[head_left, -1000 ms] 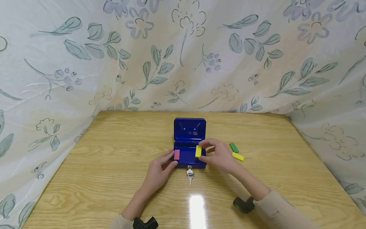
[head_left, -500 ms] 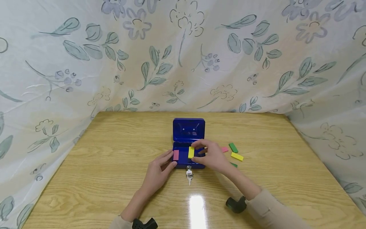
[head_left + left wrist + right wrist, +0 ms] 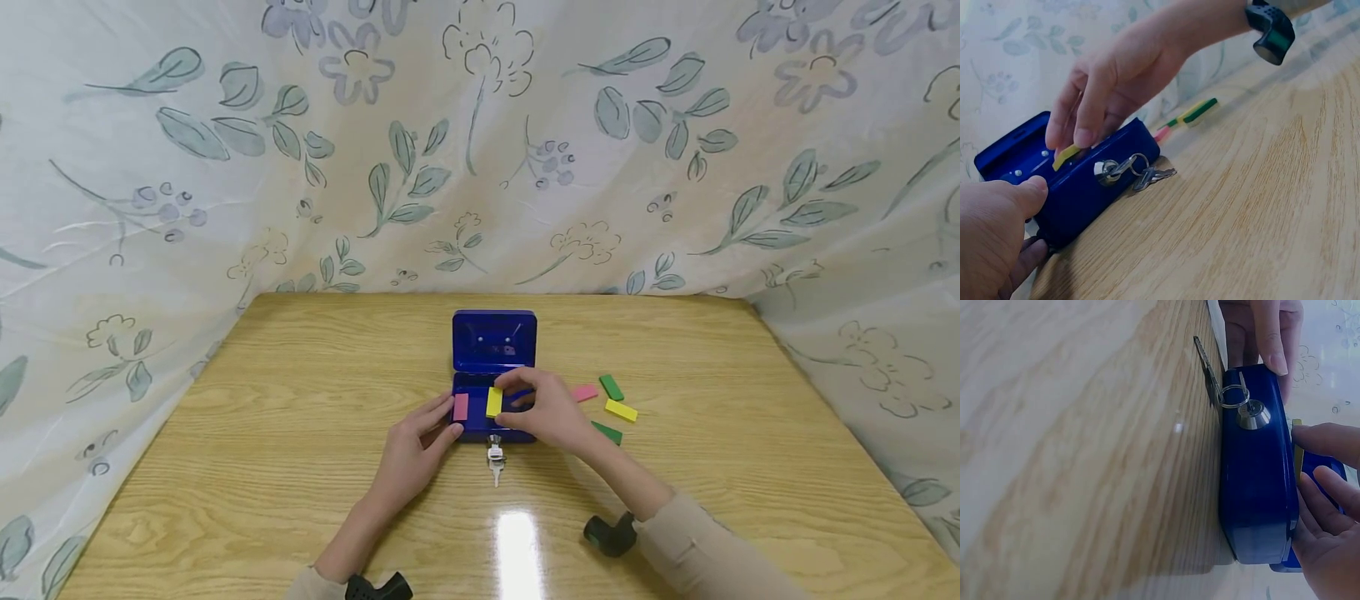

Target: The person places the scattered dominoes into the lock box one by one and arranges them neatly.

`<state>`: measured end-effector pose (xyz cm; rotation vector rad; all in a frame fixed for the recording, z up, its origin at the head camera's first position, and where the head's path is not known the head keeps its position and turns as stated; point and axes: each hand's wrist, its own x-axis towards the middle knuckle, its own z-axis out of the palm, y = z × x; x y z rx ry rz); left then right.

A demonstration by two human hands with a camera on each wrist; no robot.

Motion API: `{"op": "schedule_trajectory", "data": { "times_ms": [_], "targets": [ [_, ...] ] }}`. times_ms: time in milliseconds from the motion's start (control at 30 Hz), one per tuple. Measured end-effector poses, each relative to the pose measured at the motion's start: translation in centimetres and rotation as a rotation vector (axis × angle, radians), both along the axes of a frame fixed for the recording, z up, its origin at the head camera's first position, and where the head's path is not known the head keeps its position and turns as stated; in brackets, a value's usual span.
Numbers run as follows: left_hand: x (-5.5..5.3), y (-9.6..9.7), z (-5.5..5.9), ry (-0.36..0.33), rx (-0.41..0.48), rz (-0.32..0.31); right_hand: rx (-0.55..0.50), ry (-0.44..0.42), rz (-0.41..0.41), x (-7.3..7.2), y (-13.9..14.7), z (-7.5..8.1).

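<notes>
A small blue metal cash box stands on the table, its lid raised. My left hand grips the box's left front corner, thumb at the front rim and fingers along the side. Inside at the left end lies a pink block. Between thumb and fingertips, my right hand pinches a yellow block at the middle of the open box. From the front lock hangs a key ring with keys; the left wrist view also shows the keys. The right hand hides part of the box's right end.
Right of the box, loose on the wooden table, lie a pink block, a green block, a yellow block and another green block. A flowered cloth hangs behind the table.
My right hand has carried the yellow block leftward from the box's right end to its middle. The loose pink block and nearer green block have come into view. The left hand stays put.
</notes>
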<state>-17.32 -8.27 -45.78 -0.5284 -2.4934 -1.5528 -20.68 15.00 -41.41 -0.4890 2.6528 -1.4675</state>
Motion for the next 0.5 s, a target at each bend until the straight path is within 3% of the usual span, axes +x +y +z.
{"op": "schedule_trajectory", "data": {
  "times_ms": [500],
  "targets": [
    [0.2, 0.0, -0.1, 0.006, 0.017, -0.012, -0.021, -0.033, 0.040, -0.6, -1.4, -0.6]
  ]
}}
